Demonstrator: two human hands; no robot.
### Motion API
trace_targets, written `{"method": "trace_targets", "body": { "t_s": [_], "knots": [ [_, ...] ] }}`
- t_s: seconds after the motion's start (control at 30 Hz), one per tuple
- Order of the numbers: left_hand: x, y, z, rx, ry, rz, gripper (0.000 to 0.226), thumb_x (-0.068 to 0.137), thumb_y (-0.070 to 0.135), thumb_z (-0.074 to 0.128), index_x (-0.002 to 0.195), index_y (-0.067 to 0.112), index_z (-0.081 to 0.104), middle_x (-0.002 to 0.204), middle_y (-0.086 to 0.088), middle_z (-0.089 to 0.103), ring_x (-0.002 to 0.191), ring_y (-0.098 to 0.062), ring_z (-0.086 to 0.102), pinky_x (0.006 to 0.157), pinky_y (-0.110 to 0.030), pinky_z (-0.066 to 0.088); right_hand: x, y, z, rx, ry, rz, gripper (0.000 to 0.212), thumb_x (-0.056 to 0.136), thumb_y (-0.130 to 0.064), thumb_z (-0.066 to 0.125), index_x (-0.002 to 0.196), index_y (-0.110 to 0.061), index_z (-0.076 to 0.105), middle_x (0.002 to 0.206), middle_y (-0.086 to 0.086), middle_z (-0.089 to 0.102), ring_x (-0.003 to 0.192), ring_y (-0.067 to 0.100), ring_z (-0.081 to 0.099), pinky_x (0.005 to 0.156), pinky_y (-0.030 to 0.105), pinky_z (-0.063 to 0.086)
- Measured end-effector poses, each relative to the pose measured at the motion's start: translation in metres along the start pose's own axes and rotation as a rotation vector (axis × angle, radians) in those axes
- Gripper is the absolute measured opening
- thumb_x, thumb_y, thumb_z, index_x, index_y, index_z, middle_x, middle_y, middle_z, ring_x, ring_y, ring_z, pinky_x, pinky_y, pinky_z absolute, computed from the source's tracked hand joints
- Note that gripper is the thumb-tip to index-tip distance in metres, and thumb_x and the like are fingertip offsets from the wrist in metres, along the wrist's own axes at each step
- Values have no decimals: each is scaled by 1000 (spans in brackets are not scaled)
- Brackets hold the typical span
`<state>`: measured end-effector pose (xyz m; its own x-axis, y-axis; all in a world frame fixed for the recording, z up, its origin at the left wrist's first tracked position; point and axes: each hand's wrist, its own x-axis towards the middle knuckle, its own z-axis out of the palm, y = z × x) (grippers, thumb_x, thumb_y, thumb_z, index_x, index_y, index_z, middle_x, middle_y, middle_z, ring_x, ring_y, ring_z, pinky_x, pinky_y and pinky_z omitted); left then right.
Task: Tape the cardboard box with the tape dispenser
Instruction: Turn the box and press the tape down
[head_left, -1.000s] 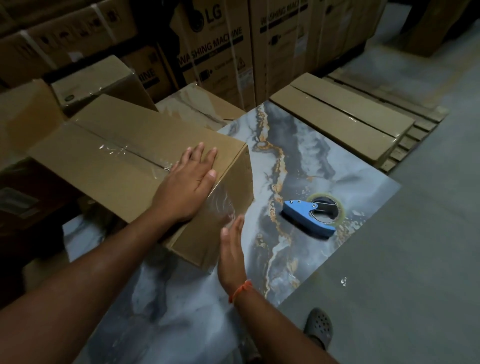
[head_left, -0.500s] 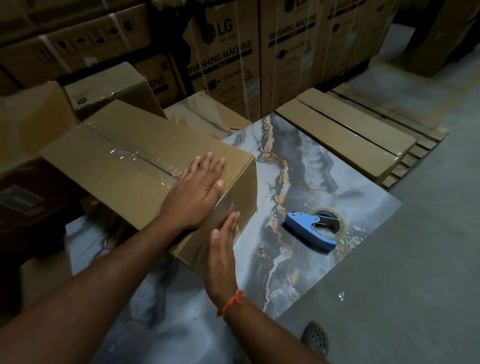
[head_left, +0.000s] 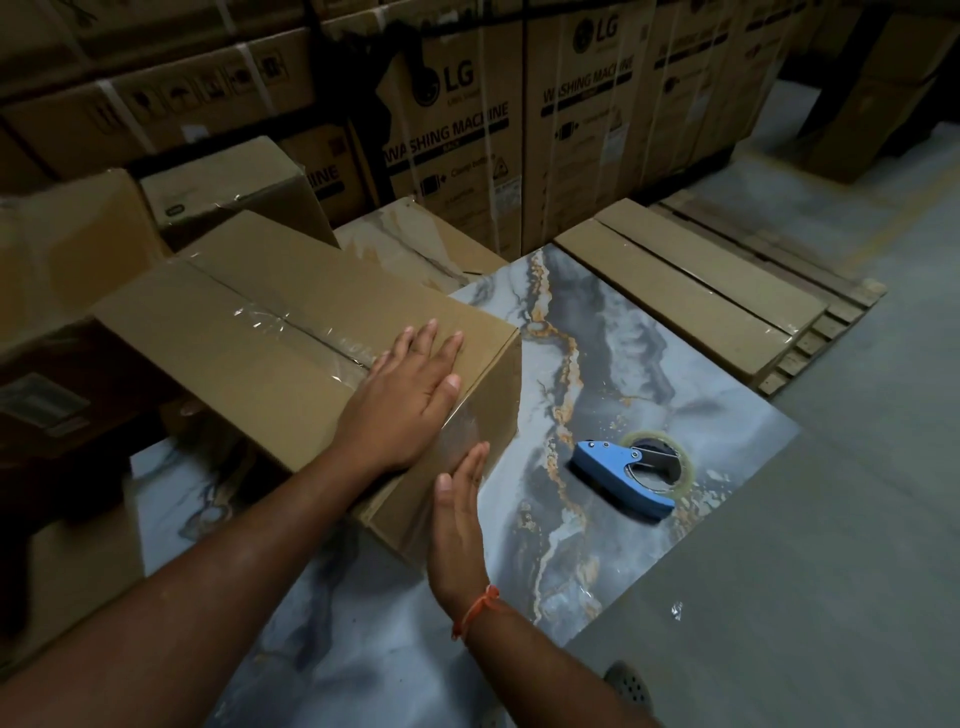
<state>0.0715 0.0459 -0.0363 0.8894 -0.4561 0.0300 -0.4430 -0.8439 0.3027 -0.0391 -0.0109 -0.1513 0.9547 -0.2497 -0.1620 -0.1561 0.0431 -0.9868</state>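
A brown cardboard box (head_left: 249, 332) lies on a marble-patterned slab (head_left: 613, 364), with clear tape running along its top seam and down its near end face. My left hand (head_left: 410, 395) lies flat on the box's top near the end corner, fingers spread. My right hand (head_left: 460, 519) presses flat against the taped end face, fingers straight. The blue tape dispenser (head_left: 628, 475) with a clear tape roll rests on the slab to the right of the box, apart from both hands.
Large washing-machine cartons (head_left: 467, 145) are stacked along the back. More boxes (head_left: 228, 192) crowd the left. Flat cardboard packs on a wooden pallet (head_left: 691, 291) sit right of the slab. Grey concrete floor (head_left: 831, 545) spreads to the right; my shoe (head_left: 628, 686) shows below.
My right hand has slid left along the box's end face, onto the tape. My left hand stays on the top. The dispenser has not moved.
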Motion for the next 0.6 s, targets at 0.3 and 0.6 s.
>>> {"method": "trace_targets", "body": {
  "t_s": [0.3,0.6],
  "knots": [
    [-2,3,-3,10,-2,-2,56,108,46,24,162,38,13,173,5,8,159,-20,4,126,-46,12,-2,-22,-62,-355,-145,-7,66,101,-48,42,158,-25,17,163,-8,24,148,4,25,121,23,21],
    [7,31,-3,-34,45,-126,56,108,36,39,161,23,28,171,-4,19,159,-25,12,126,-43,16,44,-25,-209,-1044,-44,-115,44,85,-27,60,127,-14,54,114,9,65,107,31,60,90,37,48]
  ]
}}
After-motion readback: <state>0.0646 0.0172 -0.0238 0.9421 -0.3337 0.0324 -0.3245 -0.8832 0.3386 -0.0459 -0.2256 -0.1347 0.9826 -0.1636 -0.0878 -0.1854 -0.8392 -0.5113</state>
